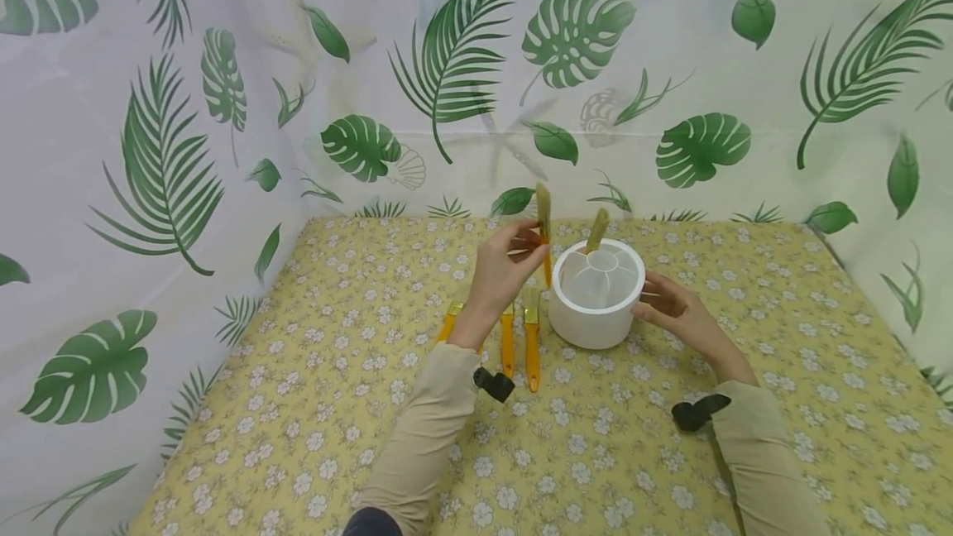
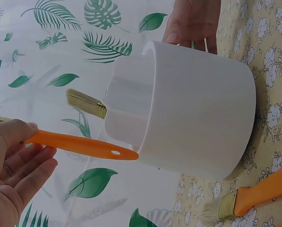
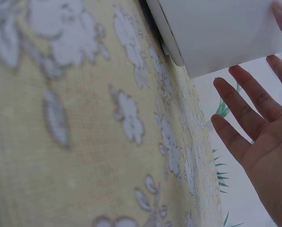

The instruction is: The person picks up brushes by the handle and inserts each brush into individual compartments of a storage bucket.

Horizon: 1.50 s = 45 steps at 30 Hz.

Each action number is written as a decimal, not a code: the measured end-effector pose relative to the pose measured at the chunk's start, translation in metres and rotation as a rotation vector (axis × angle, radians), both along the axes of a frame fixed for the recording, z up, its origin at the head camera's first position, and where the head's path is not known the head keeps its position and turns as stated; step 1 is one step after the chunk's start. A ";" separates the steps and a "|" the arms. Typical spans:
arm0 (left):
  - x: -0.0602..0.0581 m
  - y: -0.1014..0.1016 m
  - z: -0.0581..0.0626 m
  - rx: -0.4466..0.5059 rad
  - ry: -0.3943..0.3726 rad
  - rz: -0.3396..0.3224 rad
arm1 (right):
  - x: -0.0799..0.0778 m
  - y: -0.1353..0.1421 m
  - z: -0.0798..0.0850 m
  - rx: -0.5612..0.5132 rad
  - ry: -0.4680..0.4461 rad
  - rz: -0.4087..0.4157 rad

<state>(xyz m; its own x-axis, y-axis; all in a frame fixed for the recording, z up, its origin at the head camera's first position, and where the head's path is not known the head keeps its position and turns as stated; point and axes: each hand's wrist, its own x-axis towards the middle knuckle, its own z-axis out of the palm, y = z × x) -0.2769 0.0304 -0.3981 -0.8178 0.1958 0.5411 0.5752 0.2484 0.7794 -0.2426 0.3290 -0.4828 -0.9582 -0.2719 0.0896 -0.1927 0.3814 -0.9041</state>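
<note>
Between thumb and fingers my left hand (image 1: pixel 506 267) pinches a paintbrush (image 2: pixel 84 144) with an orange handle, bristles up. Its handle end hangs beside the rim of a round white holder (image 1: pixel 596 325), which has a ring-and-spoke divider inside. Another paintbrush (image 1: pixel 597 230) stands in the holder's far compartment, bristles up and leaning slightly. At the holder's right side is my right hand (image 1: pixel 677 308), its fingertips against or very near the wall and its fingers fairly straight, as the right wrist view (image 3: pixel 273 137) of that hand shows.
Several orange-handled paintbrushes (image 1: pixel 532 346) lie on the table left of the holder, partly hidden by my left forearm. A yellow floral cloth (image 1: pixel 357 288) covers the table. A white leaf-printed curtain (image 1: pixel 462 164) rises at the back and sides.
</note>
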 end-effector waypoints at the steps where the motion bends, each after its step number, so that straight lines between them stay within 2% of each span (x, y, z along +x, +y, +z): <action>1: 0.001 0.000 0.001 0.001 -0.004 -0.006 | 0.000 0.000 0.000 0.003 0.001 -0.003; 6: 0.002 0.002 0.003 0.000 -0.013 -0.024 | 0.002 0.000 0.003 0.003 -0.001 0.006; 13: 0.001 0.007 0.004 0.004 0.015 -0.018 | 0.002 0.000 0.004 0.011 0.005 0.010; 22: 0.001 0.012 0.002 -0.006 0.009 -0.012 | 0.003 -0.001 0.004 0.012 0.010 0.010; 34: -0.003 0.018 -0.005 -0.034 0.031 -0.014 | 0.002 -0.001 0.005 0.018 0.012 0.008; 45: -0.005 0.021 -0.013 -0.062 0.003 -0.021 | 0.002 0.000 0.002 0.014 0.019 0.014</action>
<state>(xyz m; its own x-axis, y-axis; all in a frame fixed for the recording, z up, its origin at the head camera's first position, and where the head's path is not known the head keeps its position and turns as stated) -0.2819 0.0517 -0.4110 -0.8114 0.2463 0.5301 0.5833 0.2837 0.7611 -0.2409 0.3290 -0.4804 -0.9523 -0.2869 0.1039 -0.2154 0.3911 -0.8948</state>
